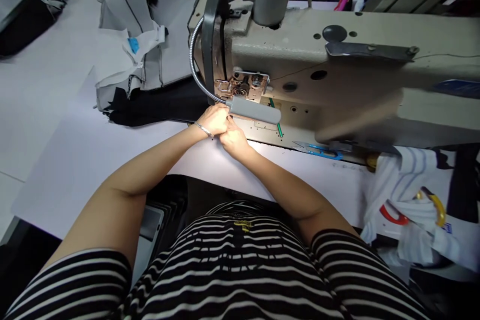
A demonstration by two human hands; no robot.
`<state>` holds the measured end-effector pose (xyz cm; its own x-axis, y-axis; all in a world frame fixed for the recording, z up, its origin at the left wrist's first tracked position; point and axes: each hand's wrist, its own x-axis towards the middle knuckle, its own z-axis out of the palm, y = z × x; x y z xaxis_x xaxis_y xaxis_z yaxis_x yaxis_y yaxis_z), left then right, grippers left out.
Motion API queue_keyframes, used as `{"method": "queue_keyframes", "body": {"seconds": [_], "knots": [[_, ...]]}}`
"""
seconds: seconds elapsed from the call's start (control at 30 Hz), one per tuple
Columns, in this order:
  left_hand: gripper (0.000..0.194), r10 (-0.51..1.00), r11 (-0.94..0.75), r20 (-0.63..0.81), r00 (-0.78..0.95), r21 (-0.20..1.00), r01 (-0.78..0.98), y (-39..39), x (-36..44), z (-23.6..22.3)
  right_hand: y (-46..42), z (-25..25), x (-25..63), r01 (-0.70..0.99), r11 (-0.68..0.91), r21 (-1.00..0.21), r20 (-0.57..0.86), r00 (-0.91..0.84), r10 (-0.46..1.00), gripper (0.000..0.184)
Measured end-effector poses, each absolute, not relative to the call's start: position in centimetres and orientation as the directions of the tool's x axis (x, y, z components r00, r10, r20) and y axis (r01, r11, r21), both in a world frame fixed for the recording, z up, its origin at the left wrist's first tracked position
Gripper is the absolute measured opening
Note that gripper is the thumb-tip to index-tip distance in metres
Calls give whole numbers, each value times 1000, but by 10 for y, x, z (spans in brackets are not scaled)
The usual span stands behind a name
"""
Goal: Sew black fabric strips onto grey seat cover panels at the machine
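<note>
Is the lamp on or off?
On: under the lamp, the left hand, right hand and nearby tabletop are brightly lit.

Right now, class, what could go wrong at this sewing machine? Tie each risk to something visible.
The left hand and right hand are close together by the sewing machine's stitching end; fingers might stray near the needle, which isn't visible here.

The bracelet could snag on the black fabric.

The lamp hangs close to the hands, so one might bump it.
</note>
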<state>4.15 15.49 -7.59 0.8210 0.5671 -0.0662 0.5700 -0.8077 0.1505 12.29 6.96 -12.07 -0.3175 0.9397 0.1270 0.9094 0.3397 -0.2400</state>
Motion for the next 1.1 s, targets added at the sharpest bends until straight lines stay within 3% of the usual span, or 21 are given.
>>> {"method": "queue_keyframes", "body": {"seconds": [0.13,0.33,0.5,0.67,0.93,1.0,1.1], "knots": [[26,533,-830,-38,845,168,531,151,27,-66,63,-120,114,907,363,-213,142,-339,930,35],[27,390,-907,94,916,209,365,157,10,-79,59,-121,110,903,389,-182,194,-354,915,38],[28,358,-922,130,925,207,327,160,10,-88,61,-124,109,877,386,-284,165,-352,921,39],[24,441,-879,95,892,248,408,167,19,-91,71,-123,109,882,308,-358,109,-288,951,36],[23,752,-605,130,647,525,598,178,28,-105,78,-124,107,879,296,-373,210,-231,950,50],[24,743,-617,130,657,514,596,173,29,-105,78,-124,106,881,289,-373,178,-238,955,46],[24,559,-801,111,822,327,501,166,28,-100,78,-122,105,888,268,-374,103,-247,964,38]]}}
